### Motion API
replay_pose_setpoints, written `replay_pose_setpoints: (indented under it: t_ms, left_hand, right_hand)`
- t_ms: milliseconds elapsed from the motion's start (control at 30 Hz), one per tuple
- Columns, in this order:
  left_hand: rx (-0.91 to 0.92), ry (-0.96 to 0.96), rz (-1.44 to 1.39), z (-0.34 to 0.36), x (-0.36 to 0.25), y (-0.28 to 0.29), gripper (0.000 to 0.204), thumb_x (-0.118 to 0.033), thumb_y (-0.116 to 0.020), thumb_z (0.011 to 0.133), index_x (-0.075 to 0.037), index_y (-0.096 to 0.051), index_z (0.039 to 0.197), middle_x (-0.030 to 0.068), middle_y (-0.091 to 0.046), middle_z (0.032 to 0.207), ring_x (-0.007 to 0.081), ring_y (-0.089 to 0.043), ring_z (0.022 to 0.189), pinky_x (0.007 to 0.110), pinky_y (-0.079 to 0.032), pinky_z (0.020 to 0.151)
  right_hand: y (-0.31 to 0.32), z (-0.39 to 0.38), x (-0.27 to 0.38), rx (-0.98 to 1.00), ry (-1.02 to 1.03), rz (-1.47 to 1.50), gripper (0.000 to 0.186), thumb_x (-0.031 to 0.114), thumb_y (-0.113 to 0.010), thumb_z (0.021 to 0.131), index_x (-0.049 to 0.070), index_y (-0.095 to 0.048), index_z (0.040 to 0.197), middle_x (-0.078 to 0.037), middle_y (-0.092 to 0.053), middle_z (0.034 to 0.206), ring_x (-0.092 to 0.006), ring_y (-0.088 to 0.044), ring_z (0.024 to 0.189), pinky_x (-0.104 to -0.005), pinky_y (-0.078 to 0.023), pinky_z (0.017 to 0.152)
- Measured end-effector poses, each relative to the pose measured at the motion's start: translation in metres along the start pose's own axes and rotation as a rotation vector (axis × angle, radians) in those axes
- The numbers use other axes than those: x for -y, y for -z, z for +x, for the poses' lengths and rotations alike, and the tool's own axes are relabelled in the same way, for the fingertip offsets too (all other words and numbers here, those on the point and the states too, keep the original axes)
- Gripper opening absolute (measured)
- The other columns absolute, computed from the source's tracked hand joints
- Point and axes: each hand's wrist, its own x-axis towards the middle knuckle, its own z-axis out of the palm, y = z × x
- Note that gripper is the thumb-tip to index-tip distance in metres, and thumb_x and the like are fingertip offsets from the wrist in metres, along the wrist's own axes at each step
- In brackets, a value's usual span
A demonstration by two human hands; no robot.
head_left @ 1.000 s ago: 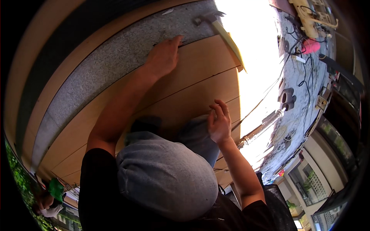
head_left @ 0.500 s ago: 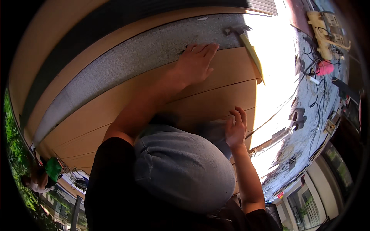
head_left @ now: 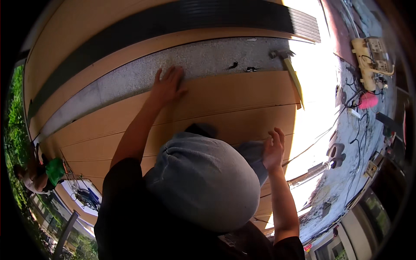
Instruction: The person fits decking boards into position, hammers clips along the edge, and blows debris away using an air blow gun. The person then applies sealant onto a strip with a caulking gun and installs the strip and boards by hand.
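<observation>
I kneel on tan boards (head_left: 242,91). My left hand (head_left: 169,86) rests with fingers apart at the edge of the top board, where it borders a strip of grey concrete (head_left: 203,54). Small dark objects (head_left: 251,69) lie on that edge further right. My right hand (head_left: 273,151), fingers loosely bent and holding nothing, is beside my jeans-clad knee (head_left: 208,182). A hammer (head_left: 293,71) with a yellow handle lies at the right end of the boards, its head on the concrete.
Above the concrete runs a dark ribbed board (head_left: 208,13). At right are a cream compressor (head_left: 363,65), cables, a pink object (head_left: 368,100), dark slippers (head_left: 336,156) and sunlit ground. Another person (head_left: 32,177) with something green is at the left edge, near foliage and wires.
My left hand has moved along the board edge, first rightward, then back to the left, uncovering small dark objects. The view has shifted, so the scene sits lower and further right in the picture.
</observation>
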Motion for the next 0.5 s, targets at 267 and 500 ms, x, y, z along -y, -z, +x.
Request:
replay_pose_setpoints:
  t_ms: [267,500]
  left_hand:
    - [-0.056,0.168,-0.129,-0.017,0.001,0.026,0.060,-0.032,-0.069,0.092,-0.012,-0.053,0.146,0.0102,-0.053,0.151,0.0286,-0.038,0.148,0.060,-0.024,0.120]
    - [0.002,0.221,-0.074,-0.051,0.034,0.058,0.027,-0.022,-0.064,0.094,-0.020,-0.072,0.120,0.0033,-0.075,0.109,0.0224,-0.059,0.124,0.051,-0.037,0.107]
  right_hand:
    - [0.011,-0.007,-0.006,0.102,0.138,-0.035,0.034,0.013,-0.063,0.098,0.002,-0.059,0.129,-0.024,-0.046,0.151,-0.0449,-0.047,0.138,-0.0480,-0.042,0.114]
    - [0.009,0.169,-0.082,-0.147,0.215,-0.530,0.040,0.023,-0.053,0.105,-0.004,-0.057,0.135,-0.027,-0.044,0.151,-0.0448,-0.039,0.144,-0.0539,-0.041,0.116]
